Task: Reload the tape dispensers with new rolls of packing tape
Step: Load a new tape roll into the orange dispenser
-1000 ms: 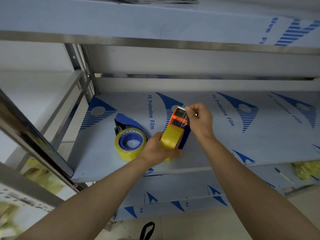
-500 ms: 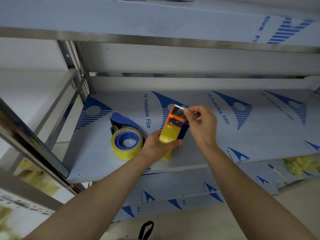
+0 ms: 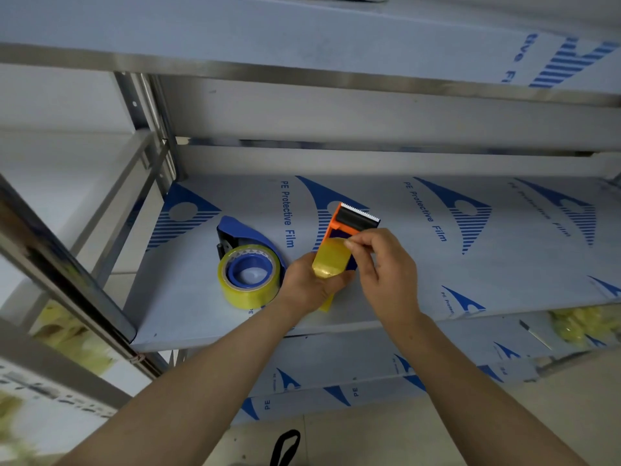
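An orange tape dispenser [image 3: 349, 220] with a black roller and a toothed blade at its far end is held above the middle shelf [image 3: 437, 270]. It carries a yellow tape roll [image 3: 331, 260]. My left hand [image 3: 312, 287] grips the roll and dispenser from below. My right hand [image 3: 383, 264] pinches at the top edge of the roll, thumb and forefinger together. To the left, a blue dispenser [image 3: 248, 240] lies on the shelf with another yellow roll [image 3: 250, 277] mounted on it.
The metal rack has an upper shelf [image 3: 302, 38] overhead and a lower shelf [image 3: 403, 368] below, all covered in blue-printed protective film. A small blade [image 3: 534, 332] and yellow tape scraps [image 3: 584, 322] lie at lower right. A black strap [image 3: 285, 447] lies on the floor.
My right hand came back from the dispenser's blade end to the top of the yellow roll. The blade and black roller now show uncovered.
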Demonstrator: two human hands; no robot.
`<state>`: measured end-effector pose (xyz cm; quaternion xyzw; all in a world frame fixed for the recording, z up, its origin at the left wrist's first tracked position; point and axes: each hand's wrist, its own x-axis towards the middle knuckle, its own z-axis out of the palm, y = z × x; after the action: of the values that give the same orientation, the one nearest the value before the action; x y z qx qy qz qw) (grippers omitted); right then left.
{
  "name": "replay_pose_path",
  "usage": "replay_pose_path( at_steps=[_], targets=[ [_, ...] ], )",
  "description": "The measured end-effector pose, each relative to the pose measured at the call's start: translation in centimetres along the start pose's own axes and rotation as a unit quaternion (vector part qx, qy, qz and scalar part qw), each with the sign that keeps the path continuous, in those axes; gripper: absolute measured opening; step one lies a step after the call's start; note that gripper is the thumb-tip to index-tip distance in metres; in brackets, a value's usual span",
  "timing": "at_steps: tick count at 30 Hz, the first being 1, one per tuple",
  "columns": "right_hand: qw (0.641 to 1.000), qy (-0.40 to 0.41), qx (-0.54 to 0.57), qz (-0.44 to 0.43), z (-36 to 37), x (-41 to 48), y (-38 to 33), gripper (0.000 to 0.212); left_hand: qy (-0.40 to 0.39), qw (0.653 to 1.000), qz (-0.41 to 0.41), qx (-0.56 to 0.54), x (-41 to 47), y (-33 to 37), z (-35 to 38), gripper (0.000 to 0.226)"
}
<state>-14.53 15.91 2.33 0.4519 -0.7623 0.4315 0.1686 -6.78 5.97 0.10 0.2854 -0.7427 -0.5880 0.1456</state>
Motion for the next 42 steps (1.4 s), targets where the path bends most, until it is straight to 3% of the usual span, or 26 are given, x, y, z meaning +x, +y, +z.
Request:
replay_pose_path(
  at_steps=[5,7,10,15,20,26,28,31,34,42],
  targets=[
    [0.999,0.011,0.018,-0.036,0.0,0.3,-1.8,0.019,0.007,1.000,-0.016,0.011,0.3,0.5,0.2,0.020],
    [0.996,0.028,0.051,0.066,-0.5,2.1,-1.8,0.017,0.011,1.000,-0.017,0.020,0.5,0.5,0.4,0.019],
    [0.964,0.025,0.140,0.226,-1.3,5.1,-0.7,0.011,0.026,0.999,-0.023,0.021,0.5,0.4,0.7,0.024],
    [0.947,-0.036,0.147,0.283,-1.4,7.0,-0.7,0.023,0.029,0.999,-0.038,0.020,0.6,0.7,0.6,0.022],
    [0.951,-0.049,0.057,0.301,-1.1,8.3,0.3,0.031,0.017,0.998,-0.018,0.052,0.2,0.8,0.7,0.025],
    [0.965,-0.039,-0.035,0.257,-1.2,8.1,0.7,0.032,-0.007,0.999,-0.015,0.050,0.6,0.6,0.7,0.038],
    [0.968,-0.031,-0.036,0.248,-1.0,7.5,0.7,0.023,-0.004,0.999,-0.019,0.039,0.6,0.6,0.6,0.033],
    [0.968,-0.013,-0.026,0.251,-0.7,6.6,1.2,0.014,0.026,0.999,-0.029,0.005,0.8,0.6,0.5,0.046],
    [0.970,0.003,-0.018,0.243,-0.5,6.1,1.0,0.012,0.062,0.997,-0.043,-0.029,0.8,0.9,0.5,0.049],
    [0.977,-0.002,-0.067,0.202,-0.1,6.2,0.8,0.009,0.066,0.982,-0.125,-0.127,1.4,1.8,0.3,0.038]
  ],
)
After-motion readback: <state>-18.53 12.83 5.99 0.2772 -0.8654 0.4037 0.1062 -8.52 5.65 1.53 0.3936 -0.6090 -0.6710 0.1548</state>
